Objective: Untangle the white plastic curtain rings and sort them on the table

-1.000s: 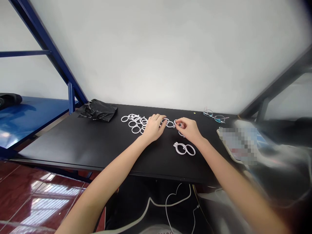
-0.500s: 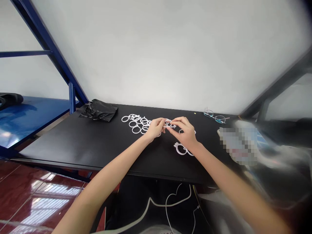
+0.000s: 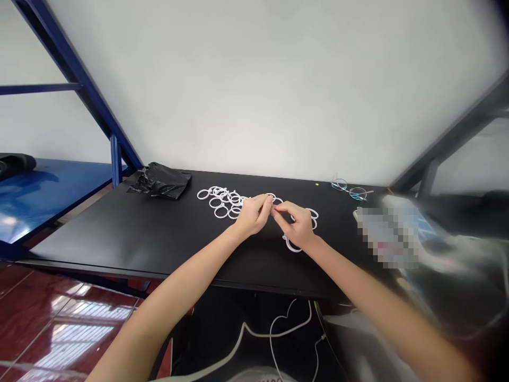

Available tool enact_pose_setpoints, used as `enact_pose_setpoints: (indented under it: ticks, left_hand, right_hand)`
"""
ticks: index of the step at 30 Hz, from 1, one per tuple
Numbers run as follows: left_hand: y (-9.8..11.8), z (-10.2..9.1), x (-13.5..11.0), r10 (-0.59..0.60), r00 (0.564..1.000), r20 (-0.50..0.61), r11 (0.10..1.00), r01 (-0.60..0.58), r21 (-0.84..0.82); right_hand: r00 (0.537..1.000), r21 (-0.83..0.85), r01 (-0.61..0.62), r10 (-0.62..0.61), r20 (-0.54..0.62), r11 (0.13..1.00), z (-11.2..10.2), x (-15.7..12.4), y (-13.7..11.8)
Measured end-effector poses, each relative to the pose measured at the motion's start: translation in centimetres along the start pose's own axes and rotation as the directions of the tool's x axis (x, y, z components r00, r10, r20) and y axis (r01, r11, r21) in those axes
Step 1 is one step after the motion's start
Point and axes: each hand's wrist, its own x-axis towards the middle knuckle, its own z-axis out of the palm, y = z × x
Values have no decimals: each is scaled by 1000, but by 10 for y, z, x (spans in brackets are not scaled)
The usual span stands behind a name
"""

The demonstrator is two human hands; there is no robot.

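Note:
My left hand [image 3: 253, 214] is closed, thumb and fingers pinched at the inner end of a white plastic ring [image 3: 278, 200]. Fingertips of my right hand [image 3: 297, 224] meet it there in a pinch, so the exact contact is mostly covered. Part of the ring's arc shows just above the fingers. Left of my left hand lies a loose pile of white rings [image 3: 221, 211], each with a small knob or eyelet. More white rings [image 3: 314, 214] lie behind and beside my right hand, and another ring [image 3: 293, 247] lies below it, partly hidden by the wrist.
A crumpled black plastic bag [image 3: 161, 181] lies at the back left of the black table [image 3: 159, 233]. Eyeglasses [image 3: 349, 188] rest near the wall, at back right. A blurred-out item [image 3: 385, 236] and clear plastic [image 3: 457, 270] lie at right. White cables [image 3: 274, 334] hang below the table edge.
My hands have drawn closer together, and the right fingers have closed into a pinch beside the left fingertips. Less of the held ring shows now.

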Motion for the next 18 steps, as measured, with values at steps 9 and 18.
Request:
enact_pose_setpoints:
  ticks: [9, 18]
  left_hand:
    - [5, -1, -3, 295, 955, 19, 925, -291, 246]
    - [3, -1, -4, 258, 966, 29, 926, -256, 277]
  right_hand:
    - [997, 4, 51, -51, -66, 999, -3, 1, 2]
    - [999, 31, -38, 38, 1, 999, 1, -4, -4]
